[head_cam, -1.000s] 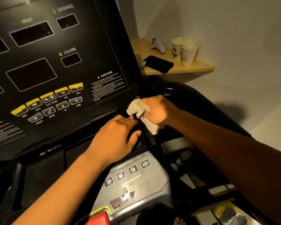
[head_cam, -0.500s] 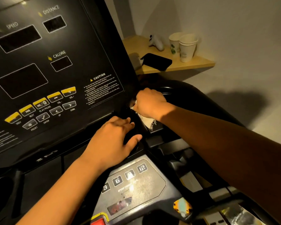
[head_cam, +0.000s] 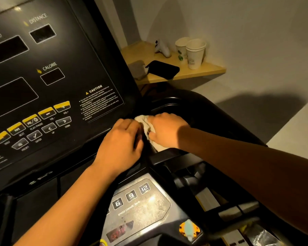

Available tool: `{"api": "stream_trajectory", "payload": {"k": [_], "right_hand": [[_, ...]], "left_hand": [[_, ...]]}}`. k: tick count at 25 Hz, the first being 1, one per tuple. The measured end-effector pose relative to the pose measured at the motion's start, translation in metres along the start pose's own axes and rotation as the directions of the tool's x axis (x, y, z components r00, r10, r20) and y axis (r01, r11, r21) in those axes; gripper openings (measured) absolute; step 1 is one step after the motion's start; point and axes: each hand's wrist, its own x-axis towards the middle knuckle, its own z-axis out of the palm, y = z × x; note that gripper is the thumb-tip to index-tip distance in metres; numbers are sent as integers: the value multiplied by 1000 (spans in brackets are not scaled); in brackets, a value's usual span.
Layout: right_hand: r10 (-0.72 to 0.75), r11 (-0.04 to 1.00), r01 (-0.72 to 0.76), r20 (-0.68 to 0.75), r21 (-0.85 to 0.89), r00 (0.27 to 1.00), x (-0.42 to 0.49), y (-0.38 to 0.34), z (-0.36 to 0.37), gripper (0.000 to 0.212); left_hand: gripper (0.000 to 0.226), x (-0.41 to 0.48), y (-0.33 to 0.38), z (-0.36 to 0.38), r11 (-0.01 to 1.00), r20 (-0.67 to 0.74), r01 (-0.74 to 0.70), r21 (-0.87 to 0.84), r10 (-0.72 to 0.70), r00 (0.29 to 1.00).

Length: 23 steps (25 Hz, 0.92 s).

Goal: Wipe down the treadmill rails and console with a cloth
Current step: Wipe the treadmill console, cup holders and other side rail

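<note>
A: Cloth, where?
B: Cloth (head_cam: 144,121) is bunched between both hands at the console's (head_cam: 52,77) lower right corner, just beside the cup holder (head_cam: 176,105).
A: Right hand?
B: Right hand (head_cam: 167,130) has its fingers curled round the cloth, holding it down on the black ledge.
A: Left hand?
B: Left hand (head_cam: 121,146) is palm down on the console's bottom edge, fingers bent, knuckles up against the cloth. Pinching or just touching, cannot tell, the tips are hidden.
A: Console itself?
B: Dark, displays unlit, yellow and grey keys at lower left.
A: Rest?
B: A grey speed panel (head_cam: 149,201) with keys 6, 9 and 12 is under the left wrist. A wooden shelf (head_cam: 208,71) at the wall holds paper cups (head_cam: 194,54), a white controller (head_cam: 161,48) and a flat black slab (head_cam: 163,69), maybe a phone.
</note>
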Motion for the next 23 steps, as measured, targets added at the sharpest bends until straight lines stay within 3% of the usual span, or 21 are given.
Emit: {"api": "stream_trajectory", "payload": {"k": [2, 4, 8, 12, 14, 16, 18, 20, 23], "right_hand": [[17, 996, -30, -157, -80, 987, 25, -11, 2, 42], [6, 990, -35, -204, -138, 979, 44, -16, 0, 28], [91, 994, -98, -175, -37, 980, 61, -8, -8, 21], [122, 992, -126, -151, -12, 981, 56, 19, -26, 42], [113, 986, -144, -295, -84, 949, 41, 50, -29, 36], [170, 945, -284, -499, -162, 850, 22, 86, -36, 35], [284, 922, -370, -452, -111, 845, 13, 119, -51, 38], [368, 920, -391, -310, -11, 877, 16, 140, -52, 35], [342, 939, -312, -291, 145, 893, 30, 139, -29, 33]], "left_hand": [[21, 7, 7, 6, 999, -20, 32, -13, -32, 999], [21, 8, 16, 11, 1000, 10, 13, -17, -13, 1000], [18, 26, 17, 7, 990, -10, 47, -129, -49, 999], [16, 36, 20, 17, 980, 60, 50, -192, -40, 997], [12, 34, 20, 26, 966, 120, 72, -248, -44, 992], [15, 37, 17, 31, 961, 167, 106, -255, -64, 984], [23, 40, 18, 31, 984, 241, 90, -156, -50, 969], [32, 43, 20, 32, 995, 278, 65, -75, -42, 960], [45, 46, 20, 33, 997, 304, 60, -41, -45, 952]]}}
